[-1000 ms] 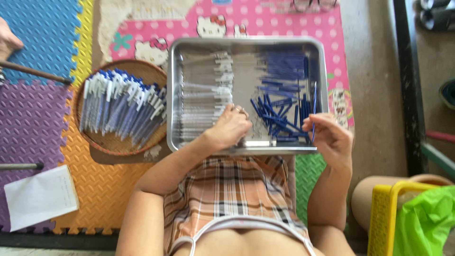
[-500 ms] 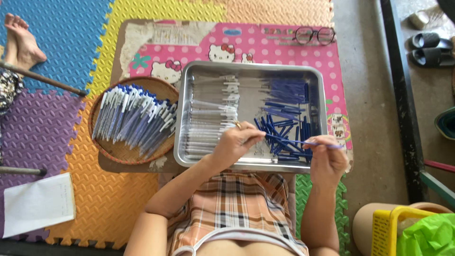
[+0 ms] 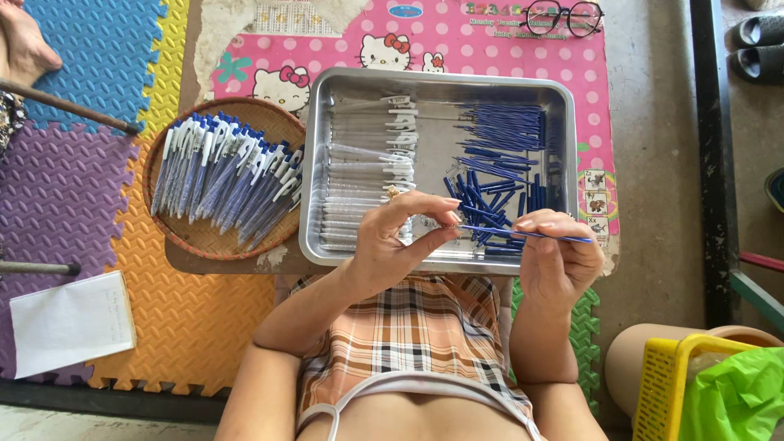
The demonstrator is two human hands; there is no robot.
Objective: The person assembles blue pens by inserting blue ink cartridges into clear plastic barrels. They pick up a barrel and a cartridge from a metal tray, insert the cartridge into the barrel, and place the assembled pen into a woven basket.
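While pinched shut: right hand (image 3: 559, 261) on blue refill (image 3: 531, 234).

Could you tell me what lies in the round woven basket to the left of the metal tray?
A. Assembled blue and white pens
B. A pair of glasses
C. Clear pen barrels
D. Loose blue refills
A: the woven basket holds a heap of assembled blue and white pens, while the loose blue refills and clear barrels lie in the metal tray.
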